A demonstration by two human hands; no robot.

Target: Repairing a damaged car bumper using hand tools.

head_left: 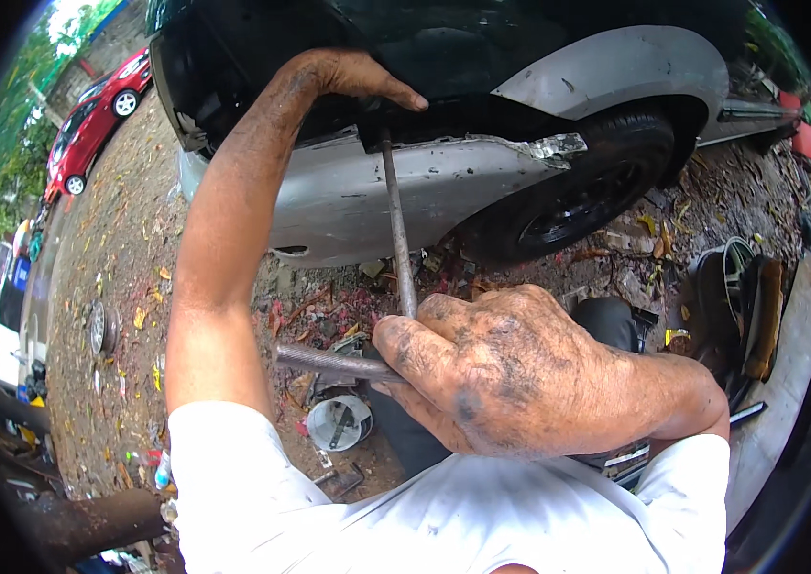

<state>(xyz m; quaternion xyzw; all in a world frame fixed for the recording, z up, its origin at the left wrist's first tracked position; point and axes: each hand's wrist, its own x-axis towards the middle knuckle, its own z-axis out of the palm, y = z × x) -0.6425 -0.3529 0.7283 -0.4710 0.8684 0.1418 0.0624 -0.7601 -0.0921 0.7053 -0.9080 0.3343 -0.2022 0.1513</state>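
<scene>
My left hand reaches up against the dark car body, just above the light grey bumper. Its thumb is stretched out along the panel, while the other fingers are mostly hidden. Close to me, my closed right hand grips a metal bar whose far end goes into the gap along the bumper's top edge. A second length of ridged metal sticks out leftward from the same fist; whether both are one piece, I cannot tell. Beside the wheel, the bumper's upper edge is torn and ragged.
A black tyre stands right of the bumper. On the littered dirt ground lie a white bucket and a round metal part. A red car and a white vehicle are at left. Loose parts lie at right.
</scene>
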